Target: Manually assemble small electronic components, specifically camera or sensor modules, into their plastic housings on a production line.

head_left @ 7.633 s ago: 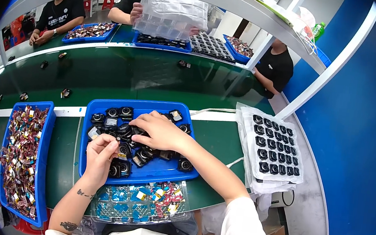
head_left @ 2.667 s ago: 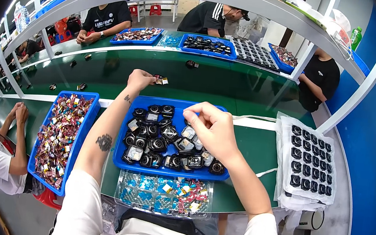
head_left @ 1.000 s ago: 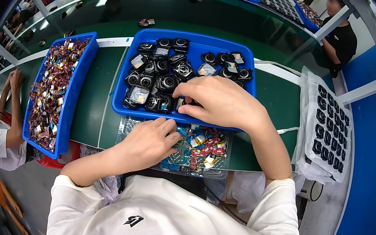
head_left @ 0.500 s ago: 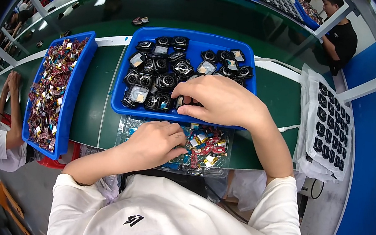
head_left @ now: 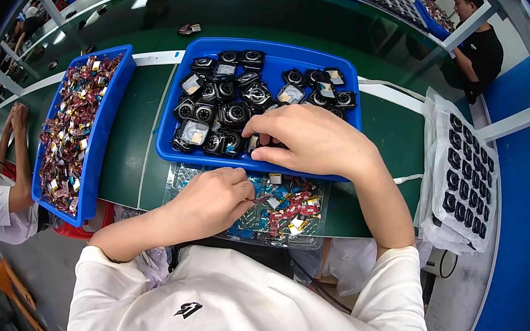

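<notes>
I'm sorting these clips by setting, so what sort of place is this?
Most likely an assembly workshop or small factory: people along both sides of a long green surface, a blue tray holding loose black watch-like parts, and a white-lined stack with similar parts in neat rows.

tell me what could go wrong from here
The clear tray seems to jut past the edge of the green table, so a knock could tip it. Its small parts lie heaped together, so the left hand might drag neighbours out. The long blue bin on the left is piled full, so a bump could spill pieces.
</notes>
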Demonstrator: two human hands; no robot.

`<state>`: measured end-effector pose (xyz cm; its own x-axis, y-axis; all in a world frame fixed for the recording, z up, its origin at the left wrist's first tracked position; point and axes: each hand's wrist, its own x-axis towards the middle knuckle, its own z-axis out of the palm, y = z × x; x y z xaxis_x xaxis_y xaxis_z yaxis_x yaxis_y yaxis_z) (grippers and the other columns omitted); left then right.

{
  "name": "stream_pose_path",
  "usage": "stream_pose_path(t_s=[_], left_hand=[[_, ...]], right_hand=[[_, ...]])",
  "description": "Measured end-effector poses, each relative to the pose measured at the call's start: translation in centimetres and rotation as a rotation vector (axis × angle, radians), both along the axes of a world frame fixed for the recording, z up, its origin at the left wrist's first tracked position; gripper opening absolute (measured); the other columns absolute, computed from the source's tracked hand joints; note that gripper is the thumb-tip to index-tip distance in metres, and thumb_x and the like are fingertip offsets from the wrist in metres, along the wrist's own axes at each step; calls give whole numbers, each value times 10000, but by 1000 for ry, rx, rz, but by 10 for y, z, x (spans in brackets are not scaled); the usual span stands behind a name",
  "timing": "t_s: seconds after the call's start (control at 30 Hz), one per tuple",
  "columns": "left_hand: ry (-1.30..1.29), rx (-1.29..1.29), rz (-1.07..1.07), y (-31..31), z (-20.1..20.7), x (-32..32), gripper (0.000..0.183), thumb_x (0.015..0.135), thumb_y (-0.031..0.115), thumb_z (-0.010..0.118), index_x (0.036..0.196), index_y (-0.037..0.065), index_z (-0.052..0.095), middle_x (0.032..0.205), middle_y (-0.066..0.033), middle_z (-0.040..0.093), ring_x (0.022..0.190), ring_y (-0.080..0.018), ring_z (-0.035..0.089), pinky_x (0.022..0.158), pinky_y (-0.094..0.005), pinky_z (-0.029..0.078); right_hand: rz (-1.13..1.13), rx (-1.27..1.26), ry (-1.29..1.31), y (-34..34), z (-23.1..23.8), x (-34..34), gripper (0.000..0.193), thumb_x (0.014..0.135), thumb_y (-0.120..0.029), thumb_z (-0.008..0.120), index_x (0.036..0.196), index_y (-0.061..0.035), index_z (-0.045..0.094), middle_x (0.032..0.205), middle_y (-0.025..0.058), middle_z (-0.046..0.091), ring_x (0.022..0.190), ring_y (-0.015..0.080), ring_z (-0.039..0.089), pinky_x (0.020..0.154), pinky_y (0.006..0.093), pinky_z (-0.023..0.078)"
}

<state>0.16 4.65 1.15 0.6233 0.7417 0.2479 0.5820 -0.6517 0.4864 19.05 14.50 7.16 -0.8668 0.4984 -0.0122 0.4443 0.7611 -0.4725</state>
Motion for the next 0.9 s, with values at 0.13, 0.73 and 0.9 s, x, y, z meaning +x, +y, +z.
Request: stream_pose_path(t_s=[0.13, 0.73, 0.9], left_hand=[[-224, -288, 162, 0, 19, -4, 114, 768, 74, 725, 794, 3, 640, 732, -87, 618, 498, -166, 531, 480, -293, 424], [-877, -528, 138, 62, 62, 2, 157, 899, 146, 653, 865, -7, 654, 800, -36, 674, 721, -43, 599, 649, -185, 471], [-992, -540, 75, 79, 87, 15, 128, 887, 114, 662, 887, -14, 661, 825, -40, 676, 758, -59, 615, 688, -194, 487]], right_hand=[[37, -83, 64, 4, 4, 3, 280, 860, -243, 635, 1041, -30, 647, 828, 110, 673, 768, 266, 659, 694, 360, 511], [-179, -270, 706, 9, 29, 17, 201, 844, -78, 673, 1012, 30, 651, 856, 66, 670, 776, 122, 648, 704, 251, 528], [-273, -265, 871, 11, 39, 37, 134, 854, -103, 673, 885, 28, 681, 794, 63, 673, 717, 91, 626, 658, 225, 504]])
